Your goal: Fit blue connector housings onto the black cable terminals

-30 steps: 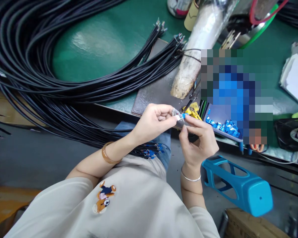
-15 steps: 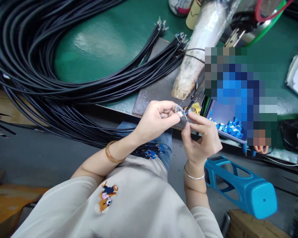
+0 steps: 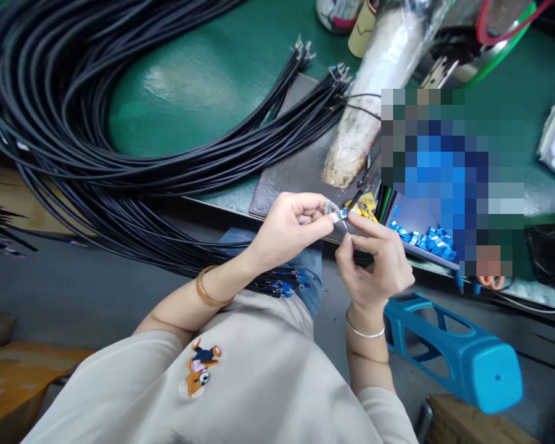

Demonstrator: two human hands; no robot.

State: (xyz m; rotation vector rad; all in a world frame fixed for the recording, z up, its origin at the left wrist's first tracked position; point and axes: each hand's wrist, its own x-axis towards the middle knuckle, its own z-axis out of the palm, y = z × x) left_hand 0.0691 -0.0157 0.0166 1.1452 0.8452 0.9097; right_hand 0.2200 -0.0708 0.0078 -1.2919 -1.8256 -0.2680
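My left hand [image 3: 292, 223], its fingertips wrapped in something pale, pinches a small blue connector [image 3: 343, 214] over the table's front edge. On the right, my right hand [image 3: 374, 259] has thumb and fingers closed on a thin wire [image 3: 345, 227] that runs to the connector. Black cables [image 3: 203, 166] with stripped ends curve across the table to the left. More cable ends with blue connectors [image 3: 284, 285] lie over my lap. A tray [image 3: 414, 209] of loose blue connectors sits right of my hands.
A plastic-wrapped roll [image 3: 365, 123] lies on a dark board [image 3: 282, 179] on the green table [image 3: 189, 80]. A yellow item [image 3: 364, 206] is just behind my hands. A blue stool [image 3: 494, 376] stands at lower right, near cardboard boxes [image 3: 462, 419]. Part of the table is pixelated.
The view has shifted slightly. My right fingertips have moved a little down and left beside the connector, which shows more plainly. Both hands keep their hold.
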